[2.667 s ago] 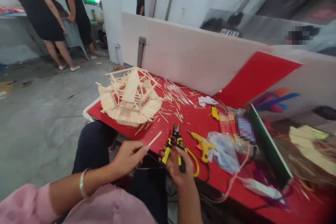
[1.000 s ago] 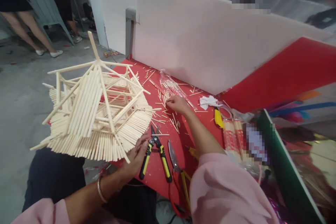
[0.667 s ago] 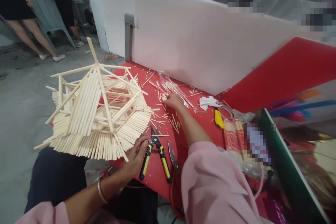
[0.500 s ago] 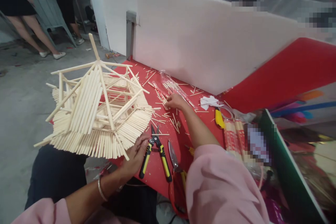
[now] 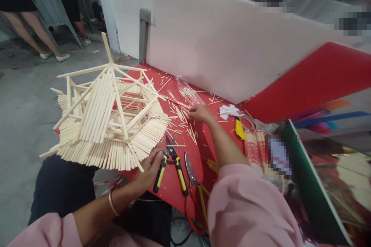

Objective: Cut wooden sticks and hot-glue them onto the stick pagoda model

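A six-sided roofed model made of wooden sticks [image 5: 101, 108] rests over my lap and the table edge, one roof panel covered with sticks. My left hand [image 5: 149, 170] is at its lower right rim, with some fingers hidden under it; it seems to hold that edge. Beside this hand lie yellow-black pruning shears [image 5: 181, 177], blades apart. My right hand [image 5: 199, 114] reaches into the scattered sticks [image 5: 181, 115], thumb and fingers pinched together. A red-printed clear wrapper [image 5: 178, 102] ends at these fingertips; what is pinched is too small to make out.
Red-handled scissors [image 5: 191, 170] lie right of the shears on the red table [image 5: 169, 193]. Stick packets [image 5: 252, 150], a white tissue [image 5: 228, 112] and a green-walled box [image 5: 313, 177] are at right. A white board [image 5: 203, 42] stands behind. Two people stand near a grey chair [image 5: 46, 2].
My right hand has shifted slightly right among the sticks, and the red-printed wrapper now lies straighter toward its fingertips. My left hand stays at the model's rim. The camera view has shifted slightly.
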`<state>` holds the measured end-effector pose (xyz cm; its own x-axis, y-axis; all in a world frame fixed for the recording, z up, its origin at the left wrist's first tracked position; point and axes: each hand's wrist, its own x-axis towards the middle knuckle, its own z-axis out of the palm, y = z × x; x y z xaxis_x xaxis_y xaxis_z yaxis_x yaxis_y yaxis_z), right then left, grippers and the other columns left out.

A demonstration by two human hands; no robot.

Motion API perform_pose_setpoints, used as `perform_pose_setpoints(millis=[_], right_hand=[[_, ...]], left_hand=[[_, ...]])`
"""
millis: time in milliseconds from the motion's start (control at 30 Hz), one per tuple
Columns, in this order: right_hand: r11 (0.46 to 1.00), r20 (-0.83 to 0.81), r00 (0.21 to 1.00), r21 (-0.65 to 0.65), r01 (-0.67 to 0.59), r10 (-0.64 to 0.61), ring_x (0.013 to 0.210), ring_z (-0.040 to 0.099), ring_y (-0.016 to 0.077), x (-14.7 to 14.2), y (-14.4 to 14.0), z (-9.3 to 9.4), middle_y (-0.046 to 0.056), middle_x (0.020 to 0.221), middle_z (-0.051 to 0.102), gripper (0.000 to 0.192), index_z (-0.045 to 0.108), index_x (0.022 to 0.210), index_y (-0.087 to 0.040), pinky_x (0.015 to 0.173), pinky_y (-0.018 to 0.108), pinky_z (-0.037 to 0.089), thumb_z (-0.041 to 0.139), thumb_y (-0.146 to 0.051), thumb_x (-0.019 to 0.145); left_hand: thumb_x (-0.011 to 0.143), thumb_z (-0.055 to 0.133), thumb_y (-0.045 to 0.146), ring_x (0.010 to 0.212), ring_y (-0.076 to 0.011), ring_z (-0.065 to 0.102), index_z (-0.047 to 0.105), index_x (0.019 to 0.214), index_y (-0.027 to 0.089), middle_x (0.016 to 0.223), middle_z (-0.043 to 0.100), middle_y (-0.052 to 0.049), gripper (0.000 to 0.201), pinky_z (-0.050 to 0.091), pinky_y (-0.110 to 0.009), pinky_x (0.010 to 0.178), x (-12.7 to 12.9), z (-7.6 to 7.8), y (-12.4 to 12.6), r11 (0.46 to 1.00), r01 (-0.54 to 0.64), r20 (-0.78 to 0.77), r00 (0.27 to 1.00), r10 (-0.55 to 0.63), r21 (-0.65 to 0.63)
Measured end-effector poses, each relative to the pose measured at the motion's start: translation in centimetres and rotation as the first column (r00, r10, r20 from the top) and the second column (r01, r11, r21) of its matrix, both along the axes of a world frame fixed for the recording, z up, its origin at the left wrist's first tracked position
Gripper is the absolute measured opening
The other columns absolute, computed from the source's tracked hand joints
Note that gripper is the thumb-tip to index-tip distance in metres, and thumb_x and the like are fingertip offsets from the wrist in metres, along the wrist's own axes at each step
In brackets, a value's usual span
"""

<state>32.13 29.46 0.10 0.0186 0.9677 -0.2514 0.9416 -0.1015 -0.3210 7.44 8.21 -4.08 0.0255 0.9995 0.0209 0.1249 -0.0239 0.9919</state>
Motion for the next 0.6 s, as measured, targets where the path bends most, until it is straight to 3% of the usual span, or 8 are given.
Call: perform_pose_setpoints(millis=[167, 333, 600], right_hand=[[0.992, 0.095, 0.995, 0.125, -0.006, -0.006, 0.091, 0.066, 0.0206, -0.6, -0.4, 0.5, 0.006, 0.098, 0.075, 0.024, 0.076, 0.095, -0.02, 0.073, 0.025, 0.046, 0.063, -0.025, 0.075], [0.993, 0.062, 0.993, 0.069, -0.101, 0.096, 0.08, 0.067, 0.0153, -1.8, -0.6, 0.1, 0.001, 0.084, 0.076, 0.017, 0.077, 0.085, -0.022, 0.068, 0.021, 0.045, 0.065, -0.023, 0.073], [0.993, 0.079, 0.991, 0.039, -0.11, 0.107, 0.075, 0.067, 0.0145, -2.5, -0.1, -1.0, 0.001, 0.08, 0.075, 0.018, 0.078, 0.086, -0.021, 0.065, 0.02, 0.044, 0.067, -0.023, 0.072]], left_hand=[[0.093, 0.045, 0.044, 0.084, -0.0189, 0.064, 0.07, 0.097, 0.021, 0.093, 0.071, -0.006, 0.034, 0.052, -0.029, 0.076, 0.0, -0.4, 0.0, 1.0, -0.005, -0.012, 1.0, 0.005, -0.011], [0.093, 0.045, 0.046, 0.086, -0.0194, 0.064, 0.07, 0.098, 0.021, 0.091, 0.071, -0.005, 0.036, 0.051, -0.031, 0.081, 0.0, -0.8, -0.2, 0.997, 0.011, 0.038, 0.999, -0.009, -0.073], [0.093, 0.043, 0.053, 0.079, -0.0177, 0.063, 0.07, 0.102, 0.021, 0.091, 0.071, -0.005, 0.043, 0.05, -0.028, 0.076, 0.1, -1.6, -0.3, 0.983, 0.049, 0.076, 0.996, -0.036, -0.177]])
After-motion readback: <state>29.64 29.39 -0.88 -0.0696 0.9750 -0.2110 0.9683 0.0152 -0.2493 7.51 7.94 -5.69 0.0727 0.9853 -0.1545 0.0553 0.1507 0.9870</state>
